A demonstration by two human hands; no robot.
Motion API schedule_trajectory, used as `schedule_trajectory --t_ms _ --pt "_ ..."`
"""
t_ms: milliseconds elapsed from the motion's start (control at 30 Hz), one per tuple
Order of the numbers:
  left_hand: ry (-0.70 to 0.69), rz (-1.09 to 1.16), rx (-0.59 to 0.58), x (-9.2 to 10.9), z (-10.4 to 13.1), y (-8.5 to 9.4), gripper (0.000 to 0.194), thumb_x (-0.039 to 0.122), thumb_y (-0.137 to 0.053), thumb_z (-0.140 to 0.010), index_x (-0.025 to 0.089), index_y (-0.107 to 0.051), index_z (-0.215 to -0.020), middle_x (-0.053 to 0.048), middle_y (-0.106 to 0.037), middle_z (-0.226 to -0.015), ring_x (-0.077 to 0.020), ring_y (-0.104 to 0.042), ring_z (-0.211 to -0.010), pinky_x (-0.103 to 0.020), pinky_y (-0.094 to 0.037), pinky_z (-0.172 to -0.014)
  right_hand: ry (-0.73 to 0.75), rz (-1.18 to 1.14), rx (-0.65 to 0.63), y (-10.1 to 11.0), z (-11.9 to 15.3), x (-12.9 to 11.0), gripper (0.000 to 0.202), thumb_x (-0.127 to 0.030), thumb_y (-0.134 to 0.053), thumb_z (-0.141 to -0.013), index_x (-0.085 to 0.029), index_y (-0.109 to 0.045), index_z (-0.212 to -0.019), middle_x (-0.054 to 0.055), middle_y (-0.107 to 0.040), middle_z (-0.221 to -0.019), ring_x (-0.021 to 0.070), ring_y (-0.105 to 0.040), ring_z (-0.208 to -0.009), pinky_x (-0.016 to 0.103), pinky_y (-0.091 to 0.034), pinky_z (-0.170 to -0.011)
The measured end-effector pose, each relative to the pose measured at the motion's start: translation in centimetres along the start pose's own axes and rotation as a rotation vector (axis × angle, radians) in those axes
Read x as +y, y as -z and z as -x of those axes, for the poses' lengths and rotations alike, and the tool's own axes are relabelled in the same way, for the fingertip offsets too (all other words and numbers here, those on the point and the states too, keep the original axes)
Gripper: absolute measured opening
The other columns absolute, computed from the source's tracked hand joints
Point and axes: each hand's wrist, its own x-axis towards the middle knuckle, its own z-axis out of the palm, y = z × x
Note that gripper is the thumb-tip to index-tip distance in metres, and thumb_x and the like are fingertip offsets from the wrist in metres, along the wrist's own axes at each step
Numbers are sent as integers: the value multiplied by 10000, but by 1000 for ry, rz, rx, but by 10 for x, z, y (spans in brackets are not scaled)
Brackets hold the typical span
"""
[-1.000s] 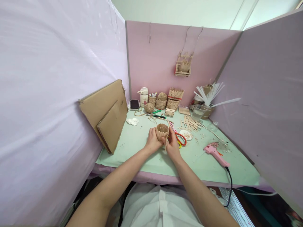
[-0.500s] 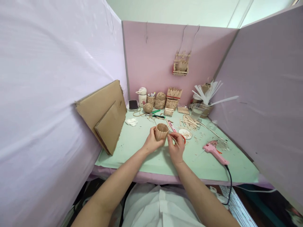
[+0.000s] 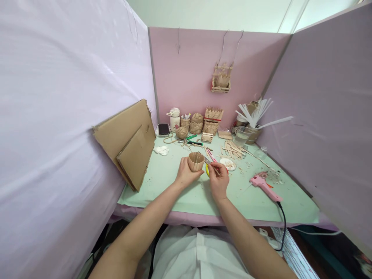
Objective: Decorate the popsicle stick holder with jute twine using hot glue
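Observation:
A small round cup of upright wooden strips is tilted a little, its open top showing. My left hand is wrapped round its left side and base. Just right of the cup, my right hand is closed on a thin stick-like piece, too small to make out. Scissors with red and yellow handles lie behind and beside the right fingers, partly hidden. The pink pen-like tool lies beyond them, left of a white dish with small scraps.
A pink glue gun with a black cord lies at the right. Wooden sticks, a twine ball and green-handled pliers are farther back. Cardboard sheets lean at the left.
My left hand and the cup have moved slightly left. My right hand has shifted a little right, away from the cup, and more of the scissors' yellow handle shows.

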Motion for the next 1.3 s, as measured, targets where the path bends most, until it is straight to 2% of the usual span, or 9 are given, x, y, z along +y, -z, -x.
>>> schedule_trajectory --t_ms 100,267,700,900,1000,1100,1300 --pt "43 33 -14 4 2 0 582 293 -815 -526 170 -502 -1001 -65 -589 -1013 -210 -577 -955 -329 -455 -836 31 13 -18 0 2 -3 194 -363 -613 -798 -191 -581 -884 47 -618 -859 165 -591 -788 344 -516 -754" --pt "93 44 -64 7 3 0 604 317 -807 -555 189 -469 -1039 -70 -646 -1002 -215 -620 -921 -323 -475 -790 1 -13 -51 -1 4 -9 173 -349 -630 -789 -190 -584 -840 31 -626 -809 156 -600 -752 310 -520 -702" --pt "78 56 -60 6 4 -2 639 413 -787 -578 181 -458 -1075 -86 -654 -1016 -218 -633 -915 -313 -486 -764 -46 -75 -137 -2 6 -5 183 -365 -655 -768 -187 -661 -807 41 -671 -771 174 -629 -719 346 -548 -696" --pt "114 59 -58 4 3 -1 619 350 -793 -563 181 -464 -1060 -85 -653 -1008 -225 -629 -919 -319 -485 -772 46 -43 -210 0 6 -11 213 -361 -638 -776 -201 -669 -913 72 -681 -891 203 -645 -808 377 -555 -743" --pt "126 69 -42 4 2 -1 612 347 -796 -553 183 -468 -1043 -81 -652 -991 -220 -627 -899 -316 -480 -767 112 -21 -252 3 6 -12 247 -377 -543 -839 -205 -673 -960 83 -680 -959 218 -644 -879 390 -541 -786" --pt "121 52 -34 4 2 -2 610 372 -792 -556 188 -467 -1038 -83 -653 -978 -221 -627 -879 -322 -479 -758 111 -4 -222 3 5 -10 294 -368 -444 -895 -201 -681 -945 83 -686 -967 216 -643 -898 390 -530 -799" --pt "126 20 -57 6 3 -3 621 371 -780 -585 182 -455 -1080 -112 -649 -1022 -245 -634 -936 -338 -481 -781 78 15 -193 -2 4 -8 168 -336 -590 -817 -210 -675 -888 55 -687 -869 195 -636 -797 358 -529 -734"
